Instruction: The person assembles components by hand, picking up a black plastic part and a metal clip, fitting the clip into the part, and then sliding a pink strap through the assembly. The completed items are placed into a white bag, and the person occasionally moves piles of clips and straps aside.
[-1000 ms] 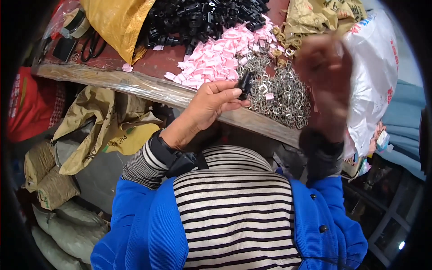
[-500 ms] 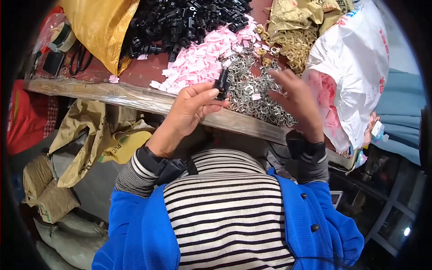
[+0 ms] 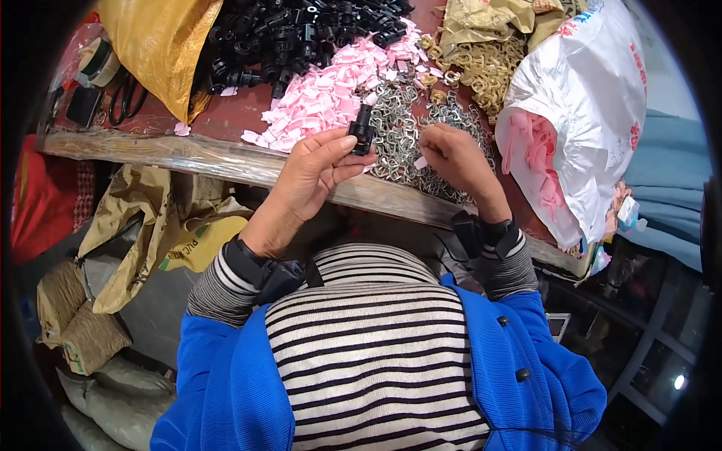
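Note:
Between the thumb and fingers of my left hand (image 3: 316,167) is a black plastic fitting (image 3: 362,134), tubular and stepped, held upright above the table's front edge. My right hand (image 3: 457,156) is over the heap of small silvery metal clips (image 3: 396,120), its fingers curled together in a pinch. Whatever they may hold is hidden or too small to make out. Left of the clips lies a pile of pink plastic pieces (image 3: 320,101). Behind it, more black fittings (image 3: 282,45) are heaped up.
Brass-coloured clips (image 3: 492,71) lie behind the silvery ones, beside brown sacking (image 3: 481,22). A white sack (image 3: 587,98) with pink pieces in its mouth stands at the right. At the left are a yellow sack (image 3: 162,52) and a black box-like item (image 3: 83,105). The table has a wooden front edge (image 3: 162,150).
My right hand has moved left and its spread fingers have curled together over the silvery clips. My left hand still holds the black fitting, shifted slightly left.

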Demonstrator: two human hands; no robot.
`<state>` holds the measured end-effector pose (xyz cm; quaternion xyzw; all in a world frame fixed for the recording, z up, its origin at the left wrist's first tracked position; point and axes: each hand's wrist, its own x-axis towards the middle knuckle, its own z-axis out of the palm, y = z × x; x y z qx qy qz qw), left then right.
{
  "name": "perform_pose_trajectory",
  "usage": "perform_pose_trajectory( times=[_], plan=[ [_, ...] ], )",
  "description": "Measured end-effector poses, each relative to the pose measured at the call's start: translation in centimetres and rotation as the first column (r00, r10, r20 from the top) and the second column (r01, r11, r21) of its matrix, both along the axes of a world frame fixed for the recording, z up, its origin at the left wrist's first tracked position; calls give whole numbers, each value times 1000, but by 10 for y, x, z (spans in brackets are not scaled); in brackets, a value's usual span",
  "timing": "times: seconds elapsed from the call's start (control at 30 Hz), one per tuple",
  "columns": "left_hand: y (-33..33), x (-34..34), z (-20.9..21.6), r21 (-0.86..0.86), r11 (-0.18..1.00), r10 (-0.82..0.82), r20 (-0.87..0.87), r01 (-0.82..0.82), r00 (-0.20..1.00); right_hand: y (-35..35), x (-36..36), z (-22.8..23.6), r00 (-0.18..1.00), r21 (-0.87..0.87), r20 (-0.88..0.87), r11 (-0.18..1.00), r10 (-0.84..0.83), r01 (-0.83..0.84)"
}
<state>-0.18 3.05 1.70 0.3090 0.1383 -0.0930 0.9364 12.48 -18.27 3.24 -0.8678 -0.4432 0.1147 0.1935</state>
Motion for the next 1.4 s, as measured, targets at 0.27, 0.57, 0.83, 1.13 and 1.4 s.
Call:
perform_pose_trajectory(
  times=[0.27,0.57,0.83,1.13,1.4],
  plan=[
    [-5,0,0,-28,1000,7,7,-7,1000,13,54,-5,880,-66,431,966,-200,252],
    [-6,1,-6,-62,998,11,5,-10,1000,17,1,5,636,384,-769,752,-61,536],
    [5,11,5,6,996,89,16,-89,996,44,-20,-4,313,386,-921,641,230,664],
    [18,21,8,-8,973,229,23,-229,973,72,-7,8,-61,301,-864,611,499,732],
    [-5,0,6,2,1000,-30,-16,30,999,58,-39,17,531,521,-828,596,180,611]
  ],
)
